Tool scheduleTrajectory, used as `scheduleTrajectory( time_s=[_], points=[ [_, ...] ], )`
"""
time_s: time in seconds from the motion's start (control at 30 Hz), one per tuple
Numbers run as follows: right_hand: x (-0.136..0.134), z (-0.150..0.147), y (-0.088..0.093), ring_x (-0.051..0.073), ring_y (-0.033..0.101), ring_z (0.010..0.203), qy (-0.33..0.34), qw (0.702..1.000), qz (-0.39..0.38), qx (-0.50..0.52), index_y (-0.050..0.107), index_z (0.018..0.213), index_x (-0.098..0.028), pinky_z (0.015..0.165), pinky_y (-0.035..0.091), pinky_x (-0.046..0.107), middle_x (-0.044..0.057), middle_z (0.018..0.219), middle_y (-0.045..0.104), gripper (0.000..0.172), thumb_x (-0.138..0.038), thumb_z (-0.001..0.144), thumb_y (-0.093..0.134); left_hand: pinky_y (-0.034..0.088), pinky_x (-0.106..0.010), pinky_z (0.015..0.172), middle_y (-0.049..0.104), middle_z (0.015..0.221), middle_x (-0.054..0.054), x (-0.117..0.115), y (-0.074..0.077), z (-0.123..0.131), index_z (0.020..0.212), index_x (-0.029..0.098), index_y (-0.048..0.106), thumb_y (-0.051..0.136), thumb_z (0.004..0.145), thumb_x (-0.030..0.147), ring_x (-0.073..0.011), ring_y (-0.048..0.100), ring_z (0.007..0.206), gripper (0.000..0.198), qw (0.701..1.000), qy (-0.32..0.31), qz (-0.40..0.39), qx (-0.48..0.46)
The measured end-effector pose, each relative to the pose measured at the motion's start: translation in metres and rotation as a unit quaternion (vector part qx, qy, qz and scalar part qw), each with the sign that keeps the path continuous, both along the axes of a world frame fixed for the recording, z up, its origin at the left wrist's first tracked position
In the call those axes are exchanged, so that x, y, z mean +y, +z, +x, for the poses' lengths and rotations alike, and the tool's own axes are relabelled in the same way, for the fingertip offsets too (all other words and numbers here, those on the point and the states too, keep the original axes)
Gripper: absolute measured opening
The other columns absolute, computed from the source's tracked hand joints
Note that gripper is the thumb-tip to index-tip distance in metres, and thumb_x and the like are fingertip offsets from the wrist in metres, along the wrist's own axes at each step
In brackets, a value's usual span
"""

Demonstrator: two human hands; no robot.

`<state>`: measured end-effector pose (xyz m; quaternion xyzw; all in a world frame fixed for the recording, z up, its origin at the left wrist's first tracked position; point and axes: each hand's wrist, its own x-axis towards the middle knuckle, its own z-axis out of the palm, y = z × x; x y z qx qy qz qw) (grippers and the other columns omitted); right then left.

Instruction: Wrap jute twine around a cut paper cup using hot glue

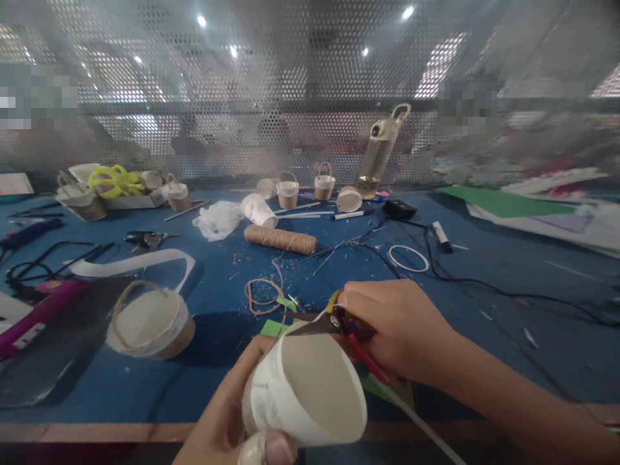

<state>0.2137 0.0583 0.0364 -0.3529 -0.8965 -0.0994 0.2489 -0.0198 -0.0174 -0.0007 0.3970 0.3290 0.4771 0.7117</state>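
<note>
My left hand (227, 413) is wrapped round a white paper cup (310, 387) with twine wound on its lower part, its open mouth tilted toward me. My right hand (392, 329) is closed on a pair of scissors (334, 320) with red and yellow handles. The dark blades point left and lie against the cup's far rim. A thin white strip (416, 420) runs down to the right from the cup. Green paper scraps (274, 326) lie under the blades.
On the blue table (508, 284) lie a twine spool (279, 239), a loose twine loop (259, 296), a finished cup basket (152, 326), black cables (436, 265), a white ring (408, 258) and a water bottle (380, 152). More small cup baskets (305, 186) stand at the back, before a perforated screen.
</note>
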Motion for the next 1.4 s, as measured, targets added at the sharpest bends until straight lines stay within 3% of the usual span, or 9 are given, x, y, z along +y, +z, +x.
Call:
scheduleTrajectory(
  time_s=[0.17, 0.3, 0.4, 0.5, 0.6, 0.77, 1.0, 1.17, 1.4],
  points=[
    [0.001, 0.001, -0.003, 0.012, 0.045, 0.052, -0.023, 1.000, -0.014, -0.008, 0.053, 0.068, -0.023, 0.053, 0.022, 0.030, -0.003, 0.063, 0.058, 0.018, -0.014, 0.084, 0.052, 0.054, -0.024, 0.059, 0.072, 0.098, -0.004, 0.005, -0.009, -0.003, 0.127, 0.027, 0.062, 0.090, 0.074, 0.058, -0.0141, 0.066, 0.067, 0.068, 0.999, 0.004, 0.028, -0.023],
    [0.001, 0.001, -0.004, 0.012, 0.048, 0.051, -0.053, 0.998, -0.017, -0.007, 0.054, 0.068, -0.022, 0.052, 0.021, 0.030, -0.002, 0.062, 0.059, 0.025, -0.028, 0.093, 0.056, 0.063, -0.030, 0.064, 0.070, 0.123, -0.007, 0.007, -0.009, 0.002, 0.140, 0.037, 0.050, 0.085, 0.083, 0.053, -0.0199, 0.073, 0.080, 0.068, 0.992, 0.092, 0.083, -0.012],
    [-0.001, 0.000, -0.004, 0.012, 0.048, 0.050, -0.068, 0.998, -0.016, -0.005, 0.054, 0.067, -0.022, 0.051, 0.021, 0.030, -0.003, 0.060, 0.058, 0.030, -0.032, 0.095, 0.057, 0.064, -0.029, 0.073, 0.064, 0.136, -0.006, 0.004, -0.007, 0.008, 0.144, 0.039, 0.047, 0.091, 0.078, 0.043, -0.0221, 0.072, 0.094, 0.079, 0.979, 0.164, 0.105, 0.050],
    [-0.002, -0.001, -0.004, 0.013, 0.049, 0.050, -0.075, 0.997, -0.015, -0.004, 0.054, 0.066, -0.022, 0.051, 0.022, 0.031, -0.002, 0.060, 0.059, 0.027, -0.029, 0.092, 0.059, 0.061, -0.025, 0.083, 0.062, 0.137, -0.004, 0.002, -0.006, 0.011, 0.134, 0.035, 0.056, 0.097, 0.070, 0.034, -0.0220, 0.069, 0.105, 0.075, 0.968, 0.199, 0.091, 0.121],
    [-0.002, 0.000, -0.003, 0.014, 0.053, 0.053, -0.070, 0.997, -0.018, -0.004, 0.057, 0.069, -0.021, 0.052, 0.025, 0.030, -0.002, 0.063, 0.062, 0.021, -0.027, 0.089, 0.060, 0.058, -0.026, 0.088, 0.069, 0.124, -0.005, 0.004, -0.006, 0.010, 0.126, 0.029, 0.065, 0.095, 0.071, 0.039, -0.0229, 0.068, 0.106, 0.064, 0.968, 0.186, 0.091, 0.144],
    [-0.001, 0.002, 0.000, 0.014, 0.056, 0.057, -0.056, 0.998, -0.021, 0.001, 0.060, 0.074, -0.021, 0.054, 0.030, 0.029, -0.001, 0.066, 0.065, 0.015, -0.024, 0.088, 0.057, 0.055, -0.025, 0.082, 0.074, 0.111, -0.004, 0.006, -0.001, 0.008, 0.123, 0.027, 0.072, 0.095, 0.069, 0.043, -0.0230, 0.068, 0.099, 0.060, 0.965, 0.160, 0.117, 0.173],
    [0.000, 0.004, -0.001, 0.012, 0.045, 0.051, -0.035, 0.999, -0.020, 0.003, 0.051, 0.064, -0.022, 0.051, 0.023, 0.030, -0.003, 0.059, 0.057, 0.022, -0.023, 0.086, 0.055, 0.054, -0.025, 0.082, 0.075, 0.113, -0.005, 0.004, -0.003, 0.003, 0.131, 0.025, 0.069, 0.094, 0.068, 0.049, -0.0218, 0.068, 0.096, 0.072, 0.975, 0.092, 0.081, 0.183],
    [0.000, 0.007, -0.001, 0.012, 0.044, 0.052, -0.022, 0.999, -0.027, 0.007, 0.055, 0.068, -0.022, 0.053, 0.022, 0.030, -0.004, 0.061, 0.057, 0.013, -0.017, 0.080, 0.055, 0.054, -0.027, 0.089, 0.074, 0.119, -0.005, 0.003, 0.000, 0.002, 0.131, 0.028, 0.069, 0.095, 0.064, 0.058, -0.0234, 0.068, 0.103, 0.078, 0.982, 0.069, 0.059, 0.167],
    [0.001, 0.010, 0.006, 0.012, 0.045, 0.053, -0.016, 0.999, -0.028, 0.039, 0.051, 0.071, -0.023, 0.053, 0.027, 0.027, -0.004, 0.062, 0.054, 0.029, -0.035, 0.096, 0.058, 0.050, -0.025, 0.077, 0.070, 0.108, -0.003, 0.000, 0.001, 0.003, 0.134, 0.029, 0.061, 0.093, 0.066, 0.063, -0.0174, 0.063, 0.088, 0.082, 0.983, 0.078, 0.045, 0.163]
  ],
)
